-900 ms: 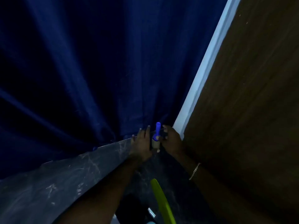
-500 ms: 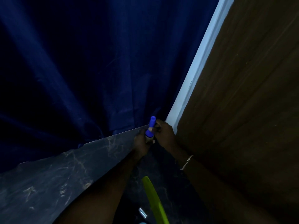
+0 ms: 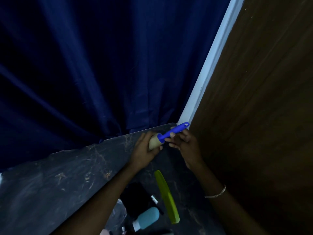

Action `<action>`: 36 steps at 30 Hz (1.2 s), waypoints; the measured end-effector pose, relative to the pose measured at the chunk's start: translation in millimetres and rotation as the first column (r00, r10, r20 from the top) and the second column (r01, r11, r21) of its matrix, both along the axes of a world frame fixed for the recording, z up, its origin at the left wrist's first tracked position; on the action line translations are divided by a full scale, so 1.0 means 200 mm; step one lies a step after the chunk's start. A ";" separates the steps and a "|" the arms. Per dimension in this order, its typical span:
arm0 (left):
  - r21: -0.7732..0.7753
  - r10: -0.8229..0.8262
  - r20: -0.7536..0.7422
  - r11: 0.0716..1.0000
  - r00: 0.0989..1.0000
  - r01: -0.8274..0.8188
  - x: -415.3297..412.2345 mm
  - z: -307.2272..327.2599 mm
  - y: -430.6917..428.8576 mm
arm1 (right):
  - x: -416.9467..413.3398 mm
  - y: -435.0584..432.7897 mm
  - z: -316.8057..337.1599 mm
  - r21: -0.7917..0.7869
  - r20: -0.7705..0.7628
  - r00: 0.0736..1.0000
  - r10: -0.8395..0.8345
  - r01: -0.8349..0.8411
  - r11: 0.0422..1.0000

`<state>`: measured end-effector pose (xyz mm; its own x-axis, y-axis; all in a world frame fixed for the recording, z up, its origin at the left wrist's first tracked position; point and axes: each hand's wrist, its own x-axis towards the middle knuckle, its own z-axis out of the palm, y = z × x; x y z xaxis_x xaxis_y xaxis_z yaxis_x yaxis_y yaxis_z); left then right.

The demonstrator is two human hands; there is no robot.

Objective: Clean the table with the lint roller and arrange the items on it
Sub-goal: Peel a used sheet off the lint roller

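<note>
Head view: lint roller with a blue plastic handle and a beige roll (image 3: 162, 136) is at the far right corner of the dark marbled counter (image 3: 67, 180); whether it touches the surface cannot be told. Left hand (image 3: 145, 150) wraps its fingers round the beige roll. Right hand (image 3: 184, 143) pinches the blue handle. Nearer the camera, a long lime-green plastic comb (image 3: 166, 195) lies on the counter, with a small teal bottle with a white cap (image 3: 147, 217) just beside it on the left. A dark blue curtain (image 3: 101, 65) hangs behind the counter.

Both hands hold the lint roller (image 3: 166, 136) above the dark table (image 3: 67, 180), green comb (image 3: 166, 195) nearby.
</note>
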<state>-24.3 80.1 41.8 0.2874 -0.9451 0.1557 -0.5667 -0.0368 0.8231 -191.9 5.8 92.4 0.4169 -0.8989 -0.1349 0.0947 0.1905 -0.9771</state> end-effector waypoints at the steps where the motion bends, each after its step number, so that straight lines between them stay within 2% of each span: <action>1: -0.018 -0.006 0.022 1.000 1.000 0.007 -0.01 0.04 0.05 | -0.01 0.04 0.03 0.002 0.016 1.000 0.013 -0.013 1.000; 6: -0.064 -0.007 0.092 0.998 0.996 0.013 -0.03 0.20 0.25 | -0.07 0.22 0.17 0.008 0.043 0.998 0.039 -0.039 0.999; 10: -0.053 0.041 0.174 0.998 0.984 -0.032 -0.02 0.27 0.41 | -0.11 0.36 0.29 0.056 -0.151 0.983 0.104 -0.096 0.994; 12: -0.051 0.056 0.202 0.998 0.978 -0.046 -0.01 0.30 0.49 | -0.11 0.45 0.37 0.091 -0.258 0.939 0.226 -0.209 0.974; 14: -0.040 0.072 0.249 0.997 0.966 -0.063 -0.01 0.32 0.57 | -0.10 0.55 0.45 0.059 -0.291 0.900 0.324 -0.321 0.945; 16: -0.031 0.087 0.289 0.996 0.953 -0.081 0.00 0.34 0.64 | -0.07 0.63 0.53 -0.075 -0.318 0.886 0.338 -0.379 0.923; 17: -0.029 0.091 0.309 0.996 0.947 -0.086 0.00 0.35 0.67 | -0.06 0.65 0.57 -0.207 -0.384 0.873 0.301 -0.399 0.893; 18: -0.025 0.093 0.332 0.996 0.939 -0.089 0.01 0.36 0.70 | -0.04 0.67 0.60 -0.370 -0.480 0.851 0.215 -0.419 0.829; 19: -0.021 0.093 0.354 0.996 0.931 -0.092 0.01 0.38 0.73 | -0.02 0.67 0.61 -0.526 -0.562 0.822 0.095 -0.443 0.726; 20: -0.022 0.097 0.372 0.995 0.923 -0.095 0.02 0.39 0.76 | 0.01 0.68 0.62 -0.632 -0.612 0.790 -0.023 -0.472 0.614; 21: -0.027 0.104 0.387 0.994 0.916 -0.101 0.02 0.40 0.79 | 0.03 0.68 0.62 -0.672 -0.654 0.751 -0.094 -0.519 0.528; 23: -0.048 0.120 0.412 0.993 0.903 -0.110 0.03 0.43 0.86 | 0.09 0.70 0.60 -0.616 -0.759 0.639 -0.122 -0.645 0.452; 26: -0.061 0.133 0.436 0.991 0.890 -0.118 0.05 0.47 0.96 | 0.15 0.75 0.57 -0.466 -0.872 0.484 -0.074 -0.775 0.428; 29: -0.050 0.154 0.454 0.988 0.878 -0.147 0.09 0.48 1.06 | 0.20 0.83 0.54 -0.434 -0.883 0.469 -0.006 -0.813 0.389; 36: -0.046 0.243 0.442 0.967 0.863 -0.249 0.18 0.49 1.36 | 0.29 0.95 0.49 -0.373 -0.880 0.450 0.151 -0.852 0.368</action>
